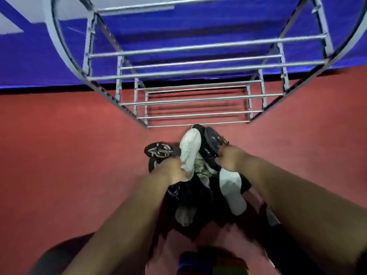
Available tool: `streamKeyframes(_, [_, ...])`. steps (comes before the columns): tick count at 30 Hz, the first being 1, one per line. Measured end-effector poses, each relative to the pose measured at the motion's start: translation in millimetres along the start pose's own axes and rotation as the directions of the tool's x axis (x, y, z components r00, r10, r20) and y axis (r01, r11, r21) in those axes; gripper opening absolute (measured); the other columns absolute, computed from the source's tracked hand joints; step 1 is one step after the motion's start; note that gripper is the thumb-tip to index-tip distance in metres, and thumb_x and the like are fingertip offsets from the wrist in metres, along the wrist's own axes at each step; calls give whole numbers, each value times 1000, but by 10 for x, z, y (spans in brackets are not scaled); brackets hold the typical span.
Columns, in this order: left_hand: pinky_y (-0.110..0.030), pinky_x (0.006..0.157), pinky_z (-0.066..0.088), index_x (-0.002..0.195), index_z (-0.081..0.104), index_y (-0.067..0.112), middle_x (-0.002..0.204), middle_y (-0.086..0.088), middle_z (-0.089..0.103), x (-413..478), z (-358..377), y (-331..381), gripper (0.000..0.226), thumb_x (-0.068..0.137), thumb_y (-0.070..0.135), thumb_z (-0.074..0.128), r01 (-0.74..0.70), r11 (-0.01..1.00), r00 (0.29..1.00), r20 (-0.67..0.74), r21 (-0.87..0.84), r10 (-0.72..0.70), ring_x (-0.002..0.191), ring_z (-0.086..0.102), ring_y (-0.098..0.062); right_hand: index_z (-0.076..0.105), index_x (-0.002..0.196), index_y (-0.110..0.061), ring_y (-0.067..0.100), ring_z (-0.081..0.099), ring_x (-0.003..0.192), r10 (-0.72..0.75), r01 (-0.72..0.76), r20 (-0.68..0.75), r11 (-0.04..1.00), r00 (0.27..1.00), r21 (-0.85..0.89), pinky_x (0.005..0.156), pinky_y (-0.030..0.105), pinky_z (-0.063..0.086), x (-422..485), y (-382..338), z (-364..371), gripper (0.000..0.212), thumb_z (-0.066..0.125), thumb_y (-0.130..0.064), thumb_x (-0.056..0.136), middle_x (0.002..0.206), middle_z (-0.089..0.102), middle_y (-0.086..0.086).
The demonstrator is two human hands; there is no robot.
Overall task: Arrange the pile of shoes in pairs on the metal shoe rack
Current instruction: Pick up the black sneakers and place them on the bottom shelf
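Note:
A pile of shoes lies on the red floor just in front of the metal shoe rack [198, 100]. A white sneaker [189, 151] points toward the rack, and my left hand [171, 170] grips its heel end. To its right my right hand [230, 157] holds a dark shoe [210, 143] with orange marks. A second white shoe [232, 189] lies below my right hand. A black shoe with white print [159, 150] sits left of the pile, and more dark shoes lie blurred underneath.
The rack has several tiers of silver bars with nothing on them, and stands against a blue wall [39, 62]. Red floor [69, 145] spreads on both sides of the pile. My knees and a dark garment are blurred at the bottom.

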State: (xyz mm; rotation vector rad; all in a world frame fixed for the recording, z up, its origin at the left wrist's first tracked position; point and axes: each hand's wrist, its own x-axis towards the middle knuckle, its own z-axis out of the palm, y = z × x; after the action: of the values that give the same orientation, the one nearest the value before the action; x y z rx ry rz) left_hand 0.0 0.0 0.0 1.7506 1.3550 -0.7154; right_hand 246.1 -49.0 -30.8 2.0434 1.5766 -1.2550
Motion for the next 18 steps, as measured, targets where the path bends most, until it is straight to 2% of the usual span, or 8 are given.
streamKeyframes(3, [-45,98,53,136,54,12,133,-15,55,376,295,-40,47,97,39,59,4,999,996,-89,43,0,118,60,-36,68,110,-7,34,65,108,-1,1,-11,1000,1000,-2,85,31,49,335,38,281,34,55,-37,99,118,69,16])
streamKeyframes(5, [-51,101,53,139,53,12,136,-15,48,592,476,-60,57,94,47,61,23,997,996,-91,77,-16,117,61,-39,63,100,-10,34,65,107,-6,6,-12,1000,1000,-7,87,33,51,512,5,421,27,55,-36,100,111,69,15])
streamKeyframes(8, [-49,100,54,139,54,13,136,-13,38,803,670,-69,63,90,52,65,34,989,995,-99,146,-19,113,60,-40,56,93,-14,33,64,98,-7,6,-17,1000,1000,-20,85,35,53,750,-1,604,24,55,-38,98,98,65,11])
streamKeyframes(11, [-46,98,53,134,57,14,133,-12,38,980,768,-92,58,89,48,69,11,995,991,-131,104,2,113,58,-39,60,107,-12,34,64,104,-3,2,-19,998,1000,-62,90,39,55,948,-8,738,26,54,-36,100,107,68,12])
streamKeyframes(14, [-48,97,54,130,59,15,131,-11,41,1093,795,-132,57,85,48,72,7,998,990,-143,68,3,113,56,-37,57,102,-10,32,62,97,33,-34,-20,998,999,-57,82,34,50,1041,-122,762,22,50,-31,104,92,62,8])
streamKeyframes(16, [-49,96,54,126,59,15,131,-10,42,1139,811,-169,56,83,49,73,3,998,988,-154,58,6,113,56,-37,59,109,-9,29,60,89,59,-60,-40,998,997,-33,78,33,48,1087,-146,775,22,50,-29,104,85,59,5])
streamKeyframes(18, [-49,95,55,122,59,15,130,-8,43,1144,834,-198,56,82,51,75,-4,999,984,-176,49,13,114,56,-36,61,115,-7,29,60,81,76,-78,-82,997,994,-17,73,33,47,1138,-80,811,27,51,-26,100,81,64,5])
